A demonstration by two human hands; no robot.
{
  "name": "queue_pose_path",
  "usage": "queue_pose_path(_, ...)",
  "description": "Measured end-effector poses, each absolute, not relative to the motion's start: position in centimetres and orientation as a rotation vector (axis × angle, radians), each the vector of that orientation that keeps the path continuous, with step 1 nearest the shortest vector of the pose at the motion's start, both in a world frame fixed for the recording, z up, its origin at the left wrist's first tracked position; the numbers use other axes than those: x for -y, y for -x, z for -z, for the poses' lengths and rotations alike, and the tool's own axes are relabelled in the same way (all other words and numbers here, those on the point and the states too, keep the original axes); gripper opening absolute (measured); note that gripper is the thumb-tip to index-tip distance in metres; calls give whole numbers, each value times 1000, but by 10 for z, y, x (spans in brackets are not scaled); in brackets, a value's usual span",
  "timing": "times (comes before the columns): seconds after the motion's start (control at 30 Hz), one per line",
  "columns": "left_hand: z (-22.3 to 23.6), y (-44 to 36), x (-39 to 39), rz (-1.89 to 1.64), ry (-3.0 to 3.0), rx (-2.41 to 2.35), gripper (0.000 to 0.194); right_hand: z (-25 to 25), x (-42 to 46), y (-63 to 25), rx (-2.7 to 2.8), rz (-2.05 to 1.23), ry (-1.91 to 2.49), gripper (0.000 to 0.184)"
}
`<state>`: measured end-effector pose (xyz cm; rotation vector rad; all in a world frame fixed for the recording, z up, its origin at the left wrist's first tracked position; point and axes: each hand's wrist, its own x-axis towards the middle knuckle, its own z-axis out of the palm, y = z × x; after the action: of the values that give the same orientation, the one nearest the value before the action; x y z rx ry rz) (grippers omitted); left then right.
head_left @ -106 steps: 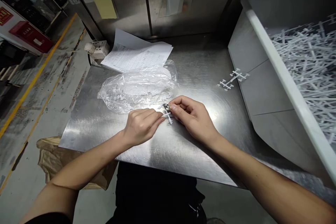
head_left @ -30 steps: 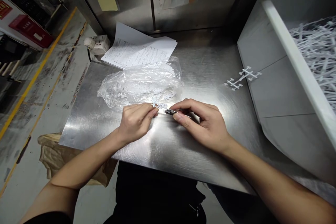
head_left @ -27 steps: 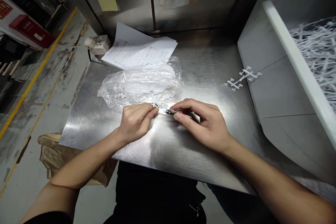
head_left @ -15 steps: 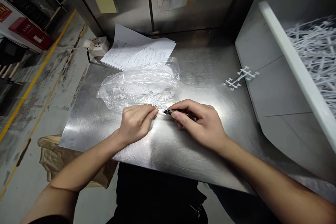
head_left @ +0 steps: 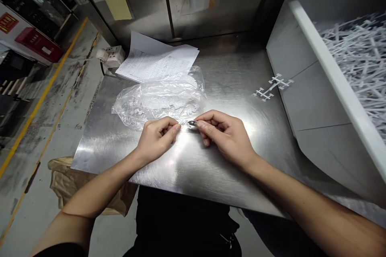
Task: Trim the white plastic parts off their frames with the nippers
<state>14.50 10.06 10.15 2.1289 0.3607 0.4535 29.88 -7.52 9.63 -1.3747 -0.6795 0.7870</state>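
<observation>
My left hand (head_left: 159, 138) is closed, thumb and index finger pinching a small white plastic sprue (head_left: 184, 122). My right hand (head_left: 226, 134) grips small dark nippers (head_left: 191, 123), mostly hidden by the fingers. The jaws point left and meet the sprue between the two hands; whether they are closed on it I cannot tell. Just behind the hands lies a clear plastic bag (head_left: 157, 98) with small white pieces in it. Another branched white sprue (head_left: 274, 87) rests on the metal table to the right, beside a large bin.
The metal table (head_left: 217, 176) carries printed sheets (head_left: 159, 58) and a white power socket (head_left: 113, 56) at the back left. At right stands the grey bin (head_left: 325, 100), holding many white sprues (head_left: 358, 52). Brown paper (head_left: 68, 182) lies low at left, below the table edge.
The left fingers have re-curled around the sprue, and the nippers now sit slightly differently against it. My view has shifted slightly; the other things on the table stay put.
</observation>
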Motion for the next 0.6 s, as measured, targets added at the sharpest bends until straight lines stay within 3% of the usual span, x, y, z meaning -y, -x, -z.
queue_pose_path(0.2,-110,-144,-108,-459,-1784,-325,28,-94,78,-307,632,-608,1363,16)
queue_pose_path(0.47,-115,-131,-110,-966,-2076,-33,19,-93,70,-312,699,-494,1404,16)
queue_pose_path(0.6,-123,-73,-118,-1179,-2307,-157,14,-74,84,-320,734,-457,1476,10)
